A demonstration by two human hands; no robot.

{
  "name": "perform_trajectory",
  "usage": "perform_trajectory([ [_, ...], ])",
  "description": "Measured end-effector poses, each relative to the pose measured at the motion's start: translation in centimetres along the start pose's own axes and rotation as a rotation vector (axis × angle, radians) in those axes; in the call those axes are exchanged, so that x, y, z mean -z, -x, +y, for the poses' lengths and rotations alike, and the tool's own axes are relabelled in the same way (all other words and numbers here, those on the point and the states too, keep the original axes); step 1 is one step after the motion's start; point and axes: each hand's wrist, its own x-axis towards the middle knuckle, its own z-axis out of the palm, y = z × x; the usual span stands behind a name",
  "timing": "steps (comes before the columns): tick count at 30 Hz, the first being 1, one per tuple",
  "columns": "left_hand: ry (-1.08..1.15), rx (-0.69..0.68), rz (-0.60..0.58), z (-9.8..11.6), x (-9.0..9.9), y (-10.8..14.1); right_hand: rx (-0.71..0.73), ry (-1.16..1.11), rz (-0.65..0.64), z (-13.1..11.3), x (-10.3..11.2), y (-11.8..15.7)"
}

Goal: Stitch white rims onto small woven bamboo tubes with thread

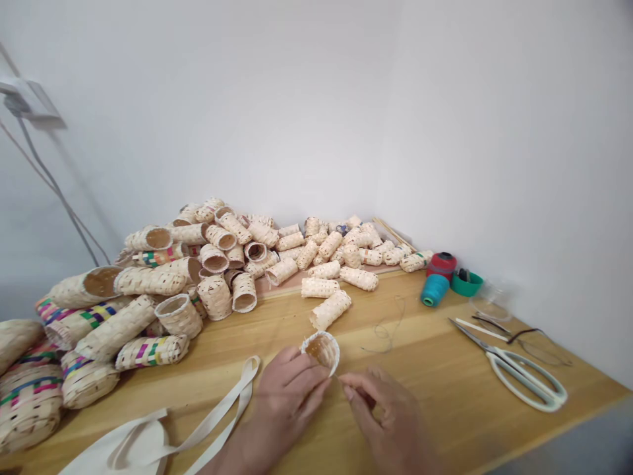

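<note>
A small woven cup (pixel 324 351) with a white-bound rim stands tilted near the table's front, its opening showing. My left hand (pixel 293 396) is closed on its near side, fingers wrapped round the rim and wall. Just to the right, my right hand (pixel 378 412) is pinched, thumb and forefinger together close to the cup's rim. Whatever lies between those fingertips is too small to make out. Beside my left forearm lies a roll of flat cream tape (pixel 119 445), with a loose strip looping up from it.
Many woven baskets (pixel 148 280) are heaped at the left and back. On the right lie scissors (pixel 524 382), glasses (pixel 539 346), a blue thread spool (pixel 435 290), a red spool (pixel 442 264) and a green bowl (pixel 467 285). Thin thread (pixel 386 333) curls behind my right hand.
</note>
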Motion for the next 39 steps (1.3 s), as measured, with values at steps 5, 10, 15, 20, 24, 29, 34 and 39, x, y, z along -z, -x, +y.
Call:
perform_trajectory([
  [5, 0.007, 0.024, 0.019, 0.4, -0.2, -0.2, -0.082, -0.046, 0.057, 0.4, -1.1, 0.5],
  [10, -0.006, 0.065, 0.001, 0.6, -0.3, -0.1, -0.154, -0.130, 0.015, 0.5, -1.5, 0.6],
  [15, 0.034, 0.080, -0.009, 0.8, -0.6, 0.2, -0.211, -0.173, 0.039, 0.7, -1.9, 0.8],
  [20, 0.043, 0.043, -0.019, 0.7, -0.9, 0.5, -0.295, -0.233, -0.049, 0.2, -1.2, 0.1],
  [24, 0.003, -0.004, -0.041, 0.3, -0.9, 0.6, -0.319, -0.363, -0.169, 0.8, -0.4, -0.3],
  [29, -0.014, -0.030, -0.061, 0.1, -0.9, 0.7, -0.407, -0.530, -0.194, 2.1, -0.8, 0.6],
  [34, -0.040, -0.043, -0.110, 0.2, -1.1, 0.7, -0.372, -0.503, -0.088, 1.7, -1.4, 0.6],
  [39, -0.069, -0.109, -0.135, 0.3, -1.2, 0.7, -0.254, -0.358, -0.242, 1.4, 0.3, -0.4],
])
